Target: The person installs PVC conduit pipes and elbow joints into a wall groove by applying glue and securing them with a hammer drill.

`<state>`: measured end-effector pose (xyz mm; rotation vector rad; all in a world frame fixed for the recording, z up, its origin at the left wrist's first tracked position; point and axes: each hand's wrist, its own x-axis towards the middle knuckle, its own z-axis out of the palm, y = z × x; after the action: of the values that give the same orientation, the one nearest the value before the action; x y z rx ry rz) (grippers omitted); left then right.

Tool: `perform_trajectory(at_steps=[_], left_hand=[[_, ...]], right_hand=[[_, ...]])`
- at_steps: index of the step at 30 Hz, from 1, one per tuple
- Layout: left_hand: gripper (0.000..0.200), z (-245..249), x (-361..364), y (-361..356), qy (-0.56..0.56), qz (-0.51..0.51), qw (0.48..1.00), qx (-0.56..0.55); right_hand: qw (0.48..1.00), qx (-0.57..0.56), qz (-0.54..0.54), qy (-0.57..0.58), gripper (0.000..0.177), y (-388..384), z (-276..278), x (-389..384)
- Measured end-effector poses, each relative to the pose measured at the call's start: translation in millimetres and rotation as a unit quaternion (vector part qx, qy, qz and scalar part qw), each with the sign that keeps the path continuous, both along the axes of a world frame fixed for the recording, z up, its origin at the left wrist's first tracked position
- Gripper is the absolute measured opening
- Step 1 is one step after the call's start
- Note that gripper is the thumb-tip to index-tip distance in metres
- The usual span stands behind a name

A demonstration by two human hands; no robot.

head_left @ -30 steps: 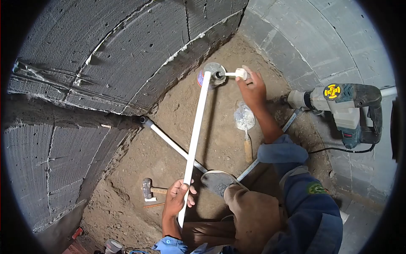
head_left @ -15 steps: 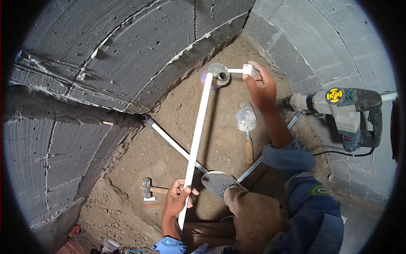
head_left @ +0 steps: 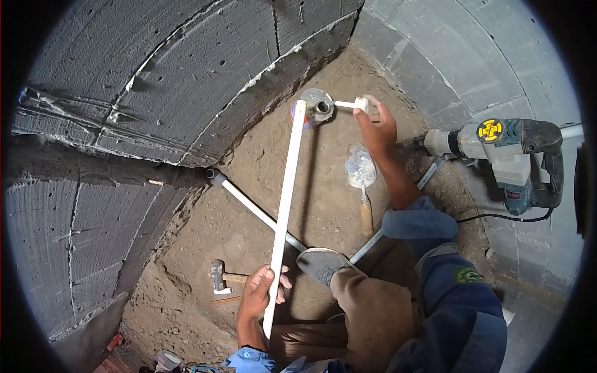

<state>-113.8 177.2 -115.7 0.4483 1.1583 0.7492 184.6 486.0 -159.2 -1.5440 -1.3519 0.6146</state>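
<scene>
My left hand (head_left: 261,291) is closed around the lower part of a long white plastic pipe (head_left: 285,217), held at a slant. The pipe's far end overlaps the edge of an opened round tin (head_left: 314,95) with a grey top, a round hole and a purple-red label. My right hand (head_left: 379,127) pinches a small white cap (head_left: 361,104) with a short white stem. That stem points left, its tip at the tin's rim in this view. A trowel (head_left: 360,168) with a wooden handle lies on the soil below my right hand. Left of my left hand is a hammer (head_left: 219,273).
Two pipes (head_left: 250,205) (head_left: 367,246) lie across the soil, meeting near my shoe (head_left: 320,264). A rotary hammer drill (head_left: 510,161) with a black cable stands at the right wall. Block walls (head_left: 186,62) enclose the corner. Assorted items (head_left: 168,360) sit at the lower left.
The view has shifted slightly. The pipe's far end has moved a little left, and the cap's stem now slopes down to the right. Both hands keep their hold.
</scene>
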Motion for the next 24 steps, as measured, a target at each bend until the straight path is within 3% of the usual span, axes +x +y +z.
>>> perform_trajectory(at_steps=[1,3,4,6,8,11,14,16,18,20,24], left_hand=[[0.051,1.1,0.6,0.6,-0.004,0.002,1.000,-0.003],[0.055,2.9,1.7,1.9,-0.007,0.003,1.000,-0.006],[0.050,3.5,2.4,2.3,-0.007,0.007,1.000,-0.004],[0.046,1.5,4.4,1.6,-0.008,0.009,1.000,-0.002],[0.036,-4.7,5.9,0.0,0.015,0.012,0.998,0.059],[0.029,-3.8,5.1,1.6,0.010,0.016,0.999,0.046],[0.029,-5.1,4.8,-1.0,0.017,0.027,0.998,0.045],[0.028,-5.2,4.0,-2.4,0.009,0.030,0.999,0.033],[0.027,-4.5,3.8,-2.0,0.001,0.029,0.999,0.021],[0.026,-3.4,4.5,-0.7,-0.002,0.029,0.999,0.020],[0.028,-1.4,5.1,2.0,0.002,0.014,1.000,0.018]], right_hand=[[1.000,0.000,0.000,0.000,0.040,2.4,-1.2,0.2],[0.980,-0.002,0.034,-0.196,0.042,9.8,-4.4,-0.2],[0.980,-0.003,0.033,-0.196,0.042,14.3,-6.3,-3.3],[0.946,-0.070,0.096,-0.301,0.046,27.4,-12.1,-15.1],[0.934,-0.038,0.119,-0.336,0.048,37.8,-34.0,-19.5],[0.939,-0.057,0.148,-0.306,0.049,36.9,-28.4,-23.9],[0.962,-0.062,0.108,-0.242,0.049,15.9,9.6,-13.5],[0.989,0.053,0.083,-0.110,0.049,2.2,29.7,-5.8],[0.992,0.063,0.077,-0.078,0.048,-3.2,41.5,-5.3],[0.984,0.031,0.118,0.130,0.043,-3.4,42.0,-7.9],[0.985,-0.003,0.123,0.124,0.041,-2.5,37.9,-13.5]])
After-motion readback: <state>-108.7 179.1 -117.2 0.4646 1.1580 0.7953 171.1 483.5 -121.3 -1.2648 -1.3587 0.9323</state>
